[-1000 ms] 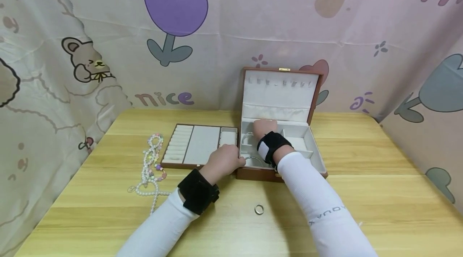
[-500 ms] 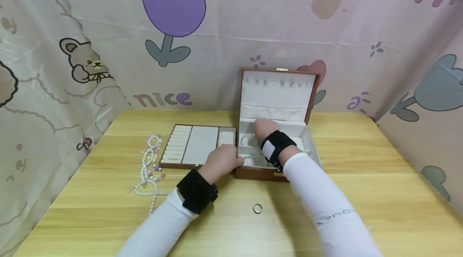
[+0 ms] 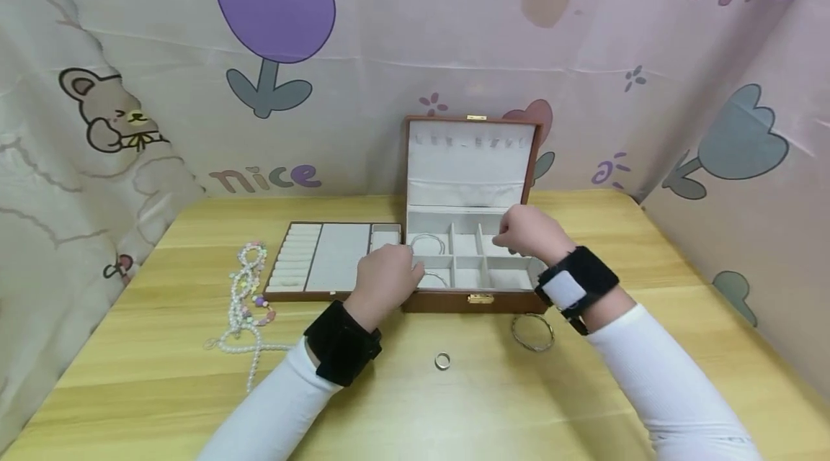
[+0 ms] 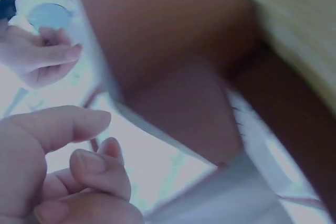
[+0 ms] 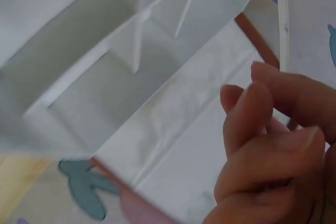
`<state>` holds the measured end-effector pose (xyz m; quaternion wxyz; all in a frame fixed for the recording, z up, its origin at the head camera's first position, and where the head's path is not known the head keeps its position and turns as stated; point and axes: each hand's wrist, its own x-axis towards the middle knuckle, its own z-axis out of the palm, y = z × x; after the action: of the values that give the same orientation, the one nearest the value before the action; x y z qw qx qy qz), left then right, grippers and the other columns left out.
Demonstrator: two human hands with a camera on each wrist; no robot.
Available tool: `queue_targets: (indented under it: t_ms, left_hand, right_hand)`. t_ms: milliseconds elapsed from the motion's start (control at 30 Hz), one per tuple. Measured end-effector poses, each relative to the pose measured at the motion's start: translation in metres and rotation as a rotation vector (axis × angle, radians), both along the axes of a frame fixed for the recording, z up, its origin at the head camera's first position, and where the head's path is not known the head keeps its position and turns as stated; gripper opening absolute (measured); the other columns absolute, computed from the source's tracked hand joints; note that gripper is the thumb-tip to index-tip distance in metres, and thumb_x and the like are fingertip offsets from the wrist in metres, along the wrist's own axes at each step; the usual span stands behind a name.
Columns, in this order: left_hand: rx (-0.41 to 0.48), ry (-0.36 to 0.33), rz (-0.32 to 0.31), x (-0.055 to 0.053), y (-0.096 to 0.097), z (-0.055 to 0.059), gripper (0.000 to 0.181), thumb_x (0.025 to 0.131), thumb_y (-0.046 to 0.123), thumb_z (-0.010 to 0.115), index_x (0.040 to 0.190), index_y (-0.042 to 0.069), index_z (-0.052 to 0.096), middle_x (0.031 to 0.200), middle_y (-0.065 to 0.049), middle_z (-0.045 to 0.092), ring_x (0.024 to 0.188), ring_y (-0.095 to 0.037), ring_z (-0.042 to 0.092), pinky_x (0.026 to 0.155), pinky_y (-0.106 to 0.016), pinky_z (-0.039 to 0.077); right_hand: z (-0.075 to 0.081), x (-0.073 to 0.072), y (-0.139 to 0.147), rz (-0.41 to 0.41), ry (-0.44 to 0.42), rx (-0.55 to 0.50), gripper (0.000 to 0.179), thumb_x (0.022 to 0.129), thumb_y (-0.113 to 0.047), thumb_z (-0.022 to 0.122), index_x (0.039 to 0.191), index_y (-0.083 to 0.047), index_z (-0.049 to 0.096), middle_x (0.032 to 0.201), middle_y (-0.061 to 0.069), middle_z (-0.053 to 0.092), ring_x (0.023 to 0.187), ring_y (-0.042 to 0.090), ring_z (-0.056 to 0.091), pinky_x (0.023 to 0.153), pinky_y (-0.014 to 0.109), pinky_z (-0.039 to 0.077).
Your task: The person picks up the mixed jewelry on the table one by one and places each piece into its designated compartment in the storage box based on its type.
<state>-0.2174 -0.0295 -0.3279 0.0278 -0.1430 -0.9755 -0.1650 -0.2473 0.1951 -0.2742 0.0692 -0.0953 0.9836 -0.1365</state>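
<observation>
My left hand (image 3: 382, 281), fingers loosely bent and thumb apart from them, is beside the front left corner of the brown jewelry box (image 3: 431, 302). Nothing shows between those fingers (image 4: 102, 174) in the left wrist view. My right hand (image 3: 533, 234) is over the box's right side, fingers curled. A thin pale band, apparently a bangle (image 5: 282, 24), runs up from its fingertips in the right wrist view. Two bangles, a rear one (image 3: 429, 235) and a front one (image 3: 436, 276), are in the left compartments. The open lid (image 3: 470, 158) leans back.
A lift-out tray (image 3: 344, 256) with ring rolls lies left of the box. Beaded necklaces and bracelets (image 3: 246, 295) are heaped further left. A silver ring (image 3: 442, 361) and another bangle (image 3: 533, 332) lie on the wooden table (image 3: 480, 410) in front.
My right hand has come out of the middle compartments and moved right. The bangle on the table, earlier hidden under the right arm, now shows. My left hand stays by the box corner.
</observation>
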Motion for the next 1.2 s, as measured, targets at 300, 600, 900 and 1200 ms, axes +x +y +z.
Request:
queue_targets:
  t_ms: [300,600,900,1200]
  left_hand:
    - [0.003,-0.101,-0.277,0.03,0.05,0.013,0.037,0.091,0.026,0.052,0.057,0.016,0.047,0.052,0.007,0.04,0.046,-0.007,0.039,0.042,-0.021,0.034]
    - [-0.137,-0.145,-0.358,0.043,0.095,-0.008,0.033,0.089,0.021,0.054,0.057,0.016,0.046,0.055,0.005,0.041,0.05,-0.009,0.042,0.042,-0.027,0.038]
    - [-0.255,-0.152,-0.402,0.049,0.116,-0.022,0.024,0.088,0.012,0.052,0.065,0.013,0.056,0.057,0.003,0.048,0.05,-0.01,0.043,0.041,-0.03,0.04]
    - [-0.25,-0.173,-0.394,0.043,0.119,-0.025,0.024,0.088,0.013,0.051,0.064,0.013,0.056,0.06,0.002,0.051,0.052,-0.012,0.046,0.043,-0.031,0.041]
  right_hand:
    - [-0.017,0.034,0.041,-0.066,-0.106,-0.043,0.025,0.081,-0.016,0.062,0.058,-0.004,0.061,0.049,0.001,0.054,0.043,0.009,0.045,0.046,0.022,0.036]
    - [-0.038,0.055,0.061,-0.085,-0.184,-0.026,0.019,0.076,-0.01,0.065,0.058,-0.002,0.062,0.044,-0.002,0.051,0.038,0.008,0.045,0.044,0.022,0.038]
    - [-0.067,0.066,0.068,-0.093,-0.21,-0.067,0.016,0.07,-0.001,0.06,0.054,0.0,0.06,0.039,-0.002,0.045,0.033,0.004,0.037,0.038,0.018,0.03]
    - [-0.076,0.066,0.069,-0.139,-0.227,-0.1,0.021,0.069,0.002,0.057,0.048,-0.003,0.058,0.039,-0.003,0.047,0.033,0.006,0.041,0.037,0.017,0.031]
